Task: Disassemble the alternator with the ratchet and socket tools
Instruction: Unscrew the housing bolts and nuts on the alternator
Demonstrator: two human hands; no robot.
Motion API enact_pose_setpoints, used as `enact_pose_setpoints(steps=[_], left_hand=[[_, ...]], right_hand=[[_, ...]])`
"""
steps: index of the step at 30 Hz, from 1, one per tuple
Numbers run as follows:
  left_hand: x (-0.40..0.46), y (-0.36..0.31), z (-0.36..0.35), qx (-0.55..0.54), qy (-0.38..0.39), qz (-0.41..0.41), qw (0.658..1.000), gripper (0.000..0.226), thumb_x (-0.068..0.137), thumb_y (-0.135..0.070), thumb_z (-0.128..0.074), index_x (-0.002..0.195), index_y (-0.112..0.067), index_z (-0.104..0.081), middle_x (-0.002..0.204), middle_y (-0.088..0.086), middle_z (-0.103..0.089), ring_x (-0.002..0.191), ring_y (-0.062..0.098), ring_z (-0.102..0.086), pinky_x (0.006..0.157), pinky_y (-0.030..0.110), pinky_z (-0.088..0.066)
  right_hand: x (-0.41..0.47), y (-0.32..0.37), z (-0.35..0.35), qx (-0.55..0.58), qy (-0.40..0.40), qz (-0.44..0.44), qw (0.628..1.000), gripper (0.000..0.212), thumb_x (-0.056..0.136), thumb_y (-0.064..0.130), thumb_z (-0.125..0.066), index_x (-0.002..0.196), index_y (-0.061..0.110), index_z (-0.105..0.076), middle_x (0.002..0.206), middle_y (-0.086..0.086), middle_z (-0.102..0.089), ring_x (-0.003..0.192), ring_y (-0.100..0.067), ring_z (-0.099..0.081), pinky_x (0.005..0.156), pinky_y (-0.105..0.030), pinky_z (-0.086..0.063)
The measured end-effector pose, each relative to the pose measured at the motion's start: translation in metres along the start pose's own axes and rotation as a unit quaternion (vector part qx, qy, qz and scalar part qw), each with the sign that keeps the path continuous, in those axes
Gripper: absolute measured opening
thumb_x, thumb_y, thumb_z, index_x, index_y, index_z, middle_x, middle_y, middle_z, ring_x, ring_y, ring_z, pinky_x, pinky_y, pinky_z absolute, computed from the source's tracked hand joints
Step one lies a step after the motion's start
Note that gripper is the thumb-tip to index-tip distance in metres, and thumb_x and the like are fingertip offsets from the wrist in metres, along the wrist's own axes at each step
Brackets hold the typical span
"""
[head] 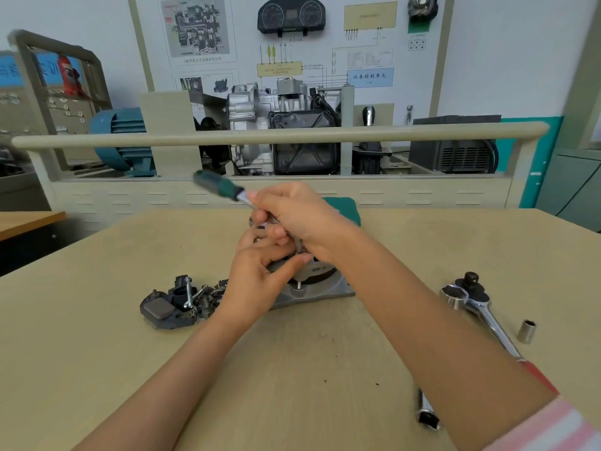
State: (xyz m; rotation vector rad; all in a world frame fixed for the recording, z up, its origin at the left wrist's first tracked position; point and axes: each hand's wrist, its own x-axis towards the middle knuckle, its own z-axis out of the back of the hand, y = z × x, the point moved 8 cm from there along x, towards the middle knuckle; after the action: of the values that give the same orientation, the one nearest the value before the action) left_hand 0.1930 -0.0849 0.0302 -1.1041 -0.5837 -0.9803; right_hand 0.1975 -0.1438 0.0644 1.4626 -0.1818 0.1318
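At table centre, right hand (292, 216) grips the green-handled ratchet (221, 187) while left hand (257, 275) clasps the heavy, rigid alternator (312, 284) by its housing.

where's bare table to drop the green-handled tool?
Bare: table front-left, below the removed black parts; also between the forearms, before the alternator. Crowded: right side, with ratchet, small socket and long socket.
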Motion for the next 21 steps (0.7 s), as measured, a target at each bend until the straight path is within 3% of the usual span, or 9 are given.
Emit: enact_pose_setpoints(steps=[1, 3, 6, 8, 9, 12, 15, 18, 21], left_hand=[[0.0, -0.001, 0.001, 0.013, -0.005, -0.003, 1.0, 0.026, 0.077, -0.022, -0.065, 0.071, -0.047, -0.064, 0.067, -0.028, -0.058, 0.093, 0.017, -0.047, 0.087, 0.027, -0.036], [0.0, 0.0, 0.001, 0.022, -0.01, 0.0, 1.0, 0.045, 0.072, -0.013, -0.058, 0.049, -0.051, -0.055, 0.059, -0.033, -0.055, 0.088, 0.014, -0.044, 0.076, 0.026, -0.035], [0.001, -0.003, -0.002, 0.04, 0.005, -0.016, 0.999, 0.026, 0.073, -0.019, -0.054, 0.065, -0.044, -0.056, 0.064, -0.041, -0.052, 0.087, 0.006, -0.04, 0.075, 0.03, -0.033], [0.002, 0.0, -0.002, 0.037, 0.001, -0.01, 0.999, 0.028, 0.076, -0.025, -0.059, 0.059, -0.047, -0.058, 0.072, -0.039, -0.055, 0.089, 0.004, -0.041, 0.08, 0.031, -0.033], [0.002, 0.003, -0.003, 0.039, 0.005, -0.002, 0.999, 0.019, 0.077, -0.029, -0.059, 0.072, -0.047, -0.064, 0.08, -0.035, -0.058, 0.09, 0.007, -0.043, 0.083, 0.031, -0.033], [0.002, 0.003, -0.004, 0.071, 0.003, -0.007, 0.997, 0.023, 0.079, -0.036, -0.059, 0.084, -0.02, -0.075, 0.089, -0.021, -0.064, 0.091, 0.017, -0.046, 0.088, 0.031, -0.033], [0.002, 0.003, -0.004, 0.074, 0.003, 0.004, 0.997, 0.024, 0.078, -0.036, -0.06, 0.082, -0.017, -0.076, 0.087, -0.022, -0.063, 0.09, 0.017, -0.046, 0.088, 0.03, -0.033], [0.003, 0.004, -0.003, 0.068, -0.002, 0.011, 0.998, 0.017, 0.078, -0.033, -0.065, 0.077, -0.019, -0.074, 0.085, -0.02, -0.065, 0.092, 0.017, -0.049, 0.09, 0.029, -0.033], [0.003, 0.004, -0.002, 0.06, -0.008, 0.011, 0.998, 0.007, 0.078, -0.033, -0.068, 0.072, -0.034, -0.065, 0.079, -0.03, -0.057, 0.09, 0.006, -0.046, 0.089, 0.03, -0.033]], right_hand=[[-0.002, 0.001, 0.009, 0.005, -0.091, 0.035, 0.995, 0.026, 0.097, 0.02, -0.049, 0.073, 0.014, -0.053, 0.059, 0.002, -0.046, 0.036, -0.005, -0.036, 0.036, -0.018, -0.031], [-0.015, 0.0, 0.027, 0.047, -0.281, 0.102, 0.953, 0.033, 0.1, 0.022, -0.042, 0.069, 0.017, -0.051, 0.056, 0.003, -0.041, 0.048, -0.013, -0.039, 0.049, -0.026, -0.035], [-0.025, -0.016, 0.041, 0.225, -0.4, 0.08, 0.885, 0.028, 0.103, 0.019, -0.029, 0.098, 0.01, -0.056, 0.068, 0.002, -0.044, 0.064, -0.018, -0.047, 0.06, -0.029, -0.04], [-0.022, -0.022, 0.047, 0.338, -0.386, 0.017, 0.858, 0.022, 0.102, 0.013, -0.028, 0.094, 0.01, -0.049, 0.066, -0.001, -0.046, 0.052, -0.013, -0.047, 0.047, -0.02, -0.039], [-0.021, -0.022, 0.049, 0.377, -0.369, -0.009, 0.849, 0.02, 0.099, 0.009, -0.028, 0.091, 0.009, -0.046, 0.063, -0.002, -0.045, 0.046, -0.011, -0.045, 0.042, -0.019, -0.038], [-0.013, -0.019, 0.044, 0.418, -0.291, -0.023, 0.86, 0.021, 0.094, 0.006, -0.029, 0.078, 0.009, -0.042, 0.054, -0.001, -0.041, 0.036, -0.009, -0.041, 0.041, -0.021, -0.033], [-0.004, -0.015, 0.038, 0.342, -0.231, 0.009, 0.911, 0.033, 0.098, 0.013, -0.027, 0.066, 0.014, -0.034, 0.031, 0.009, -0.035, 0.024, -0.002, -0.031, 0.035, -0.016, -0.028], [0.003, -0.012, 0.03, 0.26, -0.169, -0.049, 0.95, 0.035, 0.102, 0.03, -0.03, 0.072, 0.016, -0.041, 0.032, 0.011, -0.034, 0.025, -0.004, -0.03, 0.032, -0.01, -0.027], [0.008, -0.009, 0.016, 0.167, -0.036, -0.109, 0.979, 0.034, 0.102, 0.035, -0.034, 0.074, 0.016, -0.044, 0.036, 0.011, -0.033, 0.026, -0.002, -0.028, 0.03, -0.012, -0.025]])
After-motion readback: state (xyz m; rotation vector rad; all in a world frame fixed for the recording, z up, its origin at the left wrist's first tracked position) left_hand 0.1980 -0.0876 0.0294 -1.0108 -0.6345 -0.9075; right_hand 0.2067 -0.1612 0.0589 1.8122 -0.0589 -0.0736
